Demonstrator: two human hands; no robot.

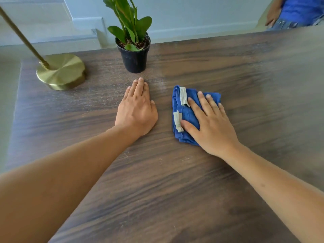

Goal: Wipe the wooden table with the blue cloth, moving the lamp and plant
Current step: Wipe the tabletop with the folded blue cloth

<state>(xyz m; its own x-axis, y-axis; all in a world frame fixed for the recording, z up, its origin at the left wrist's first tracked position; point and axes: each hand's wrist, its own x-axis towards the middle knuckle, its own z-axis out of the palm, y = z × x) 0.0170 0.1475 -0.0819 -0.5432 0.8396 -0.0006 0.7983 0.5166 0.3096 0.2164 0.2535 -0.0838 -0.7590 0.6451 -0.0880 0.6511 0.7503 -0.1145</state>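
Now the lamp (61, 71) is standing at ten o'clock from your left hand (136, 109), which is lying flat, fingers together, holding nothing; the plant (134, 53) is sitting just beyond its fingertips at twelve. Your right hand (208, 123) is pressing spread fingers onto the blue cloth (184, 116).

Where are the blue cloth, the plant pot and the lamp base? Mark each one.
blue cloth (186, 114): head view, on its bare folded middle, left of the fingers.
plant pot (134, 60): head view, on its black front wall.
lamp base (61, 71): head view, on its brass top.
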